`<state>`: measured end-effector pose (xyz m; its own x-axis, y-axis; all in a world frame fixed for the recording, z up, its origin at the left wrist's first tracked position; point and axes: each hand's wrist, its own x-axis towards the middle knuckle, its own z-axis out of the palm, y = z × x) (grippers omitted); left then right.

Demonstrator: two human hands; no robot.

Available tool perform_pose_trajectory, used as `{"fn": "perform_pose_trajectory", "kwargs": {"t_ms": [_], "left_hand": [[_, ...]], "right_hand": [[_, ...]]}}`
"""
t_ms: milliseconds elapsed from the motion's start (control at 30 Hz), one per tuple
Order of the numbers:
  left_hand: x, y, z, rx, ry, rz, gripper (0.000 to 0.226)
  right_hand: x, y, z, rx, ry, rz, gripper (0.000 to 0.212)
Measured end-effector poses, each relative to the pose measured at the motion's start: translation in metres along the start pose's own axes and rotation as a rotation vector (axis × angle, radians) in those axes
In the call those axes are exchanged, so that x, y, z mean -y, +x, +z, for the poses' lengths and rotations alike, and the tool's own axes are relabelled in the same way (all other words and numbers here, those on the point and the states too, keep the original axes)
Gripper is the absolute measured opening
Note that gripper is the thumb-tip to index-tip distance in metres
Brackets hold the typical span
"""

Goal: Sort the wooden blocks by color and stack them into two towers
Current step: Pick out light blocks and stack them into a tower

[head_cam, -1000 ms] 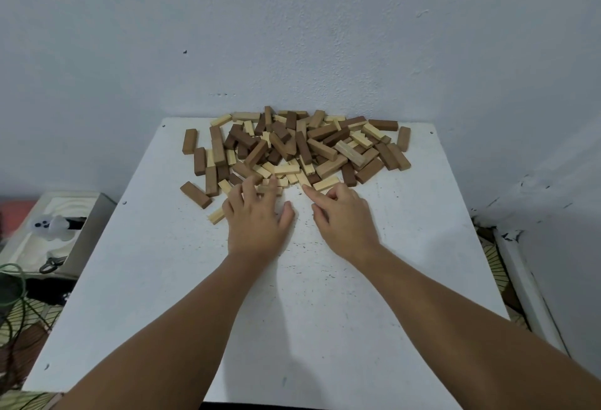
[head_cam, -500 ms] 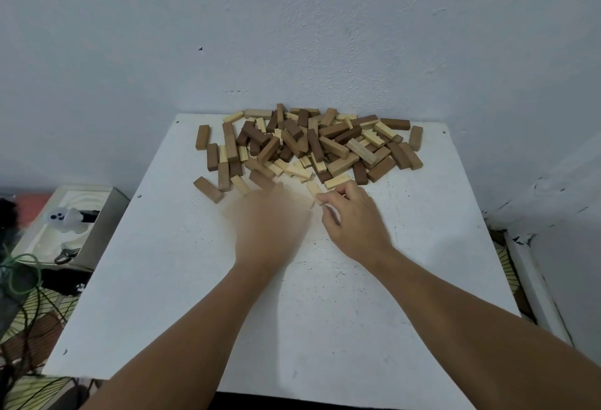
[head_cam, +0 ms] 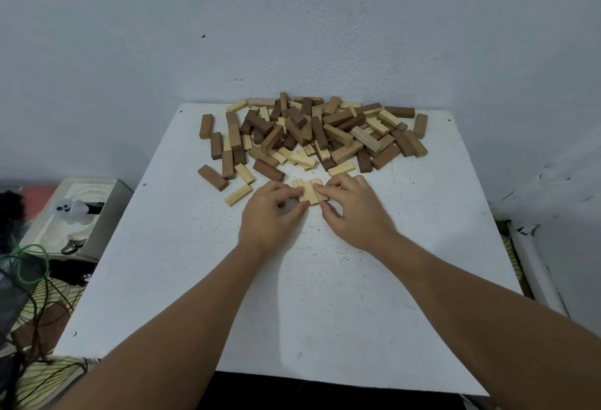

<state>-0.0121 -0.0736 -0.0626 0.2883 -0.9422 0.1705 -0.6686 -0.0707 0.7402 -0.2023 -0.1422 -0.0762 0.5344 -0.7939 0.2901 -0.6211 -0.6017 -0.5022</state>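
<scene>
Far to the left, down off the table [head_cam: 182,279], sits a pale box [head_cam: 97,214] with a small white toy [head_cam: 73,211] on it. Green cords [head_cam: 29,266] lie beside the box.

On the white table, a dark brown block [head_cam: 212,177] lies alone near the left edge of the pile. Just beside it lies a light block [head_cam: 238,195], tilted, close to the left hand [head_cam: 271,214] but not touching it.

The left hand rests on the table with its fingers curled in. Its fingertips [head_cam: 294,193] press on the left side of a little row of light blocks [head_cam: 308,191]. There are about three of these blocks, lying side by side, flat on the table. They sit right between the two hands.

The right hand [head_cam: 354,211] mirrors the left. Its fingers curl round the right side of the same little row, and its thumb tucks in near the front end. So both hands squeeze the row together, one from each side.

Behind the hands, near the wall [head_cam: 292,19], is the big pile of blocks [head_cam: 318,133]. Dark brown, middle brown and light ones are all mixed up, some lying on top of others. The pile runs across the far part of the table. One light block [head_cam: 341,169] lies at the front edge of the pile, just past the right hand's fingers. On the far right end of the pile a brown block [head_cam: 420,125] lies a bit apart.
</scene>
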Motion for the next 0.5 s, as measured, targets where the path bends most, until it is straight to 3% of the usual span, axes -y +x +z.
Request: {"fn": "perform_pose_trajectory", "kwargs": {"t_ms": [267,500], "left_hand": [[0.007,0.001,-0.015,0.169,-0.043,0.001,0.037],[0.006,-0.021,-0.029,0.192,-0.097,-0.006,0.024]], "right_hand": [[0.003,0.0,-0.004,0.084,0.063,0.034,0.038],[0.019,-0.025,-0.002,0.103,0.003,0.002,0.034]]}}
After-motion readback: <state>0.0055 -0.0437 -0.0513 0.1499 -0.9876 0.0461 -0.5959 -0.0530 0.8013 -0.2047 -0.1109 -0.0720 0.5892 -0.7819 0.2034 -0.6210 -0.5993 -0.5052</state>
